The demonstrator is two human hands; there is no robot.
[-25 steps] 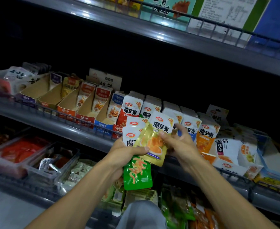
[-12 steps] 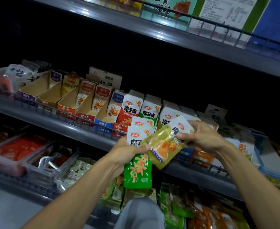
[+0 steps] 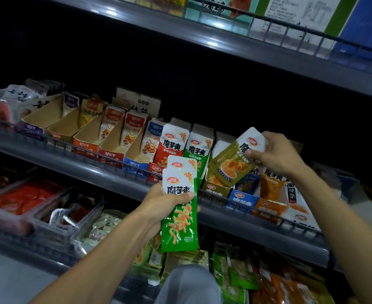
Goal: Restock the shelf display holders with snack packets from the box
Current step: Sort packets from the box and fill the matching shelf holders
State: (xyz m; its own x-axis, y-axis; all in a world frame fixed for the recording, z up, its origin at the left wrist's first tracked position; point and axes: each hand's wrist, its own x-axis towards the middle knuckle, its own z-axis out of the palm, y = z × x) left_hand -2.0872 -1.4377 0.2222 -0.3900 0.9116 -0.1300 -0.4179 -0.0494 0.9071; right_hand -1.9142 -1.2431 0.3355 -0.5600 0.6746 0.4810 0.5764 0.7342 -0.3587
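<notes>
Where printed "20%": green packets (image 3: 179,216)

Right hand (image 3: 276,155) tilts olive packets (image 3: 231,163) into olive holder (image 3: 215,189).

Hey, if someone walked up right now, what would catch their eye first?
The right hand tilting olive-green snack packets over an olive display holder on the middle shelf. Just below, centre frame, the left hand grips bright green packets.
</notes>
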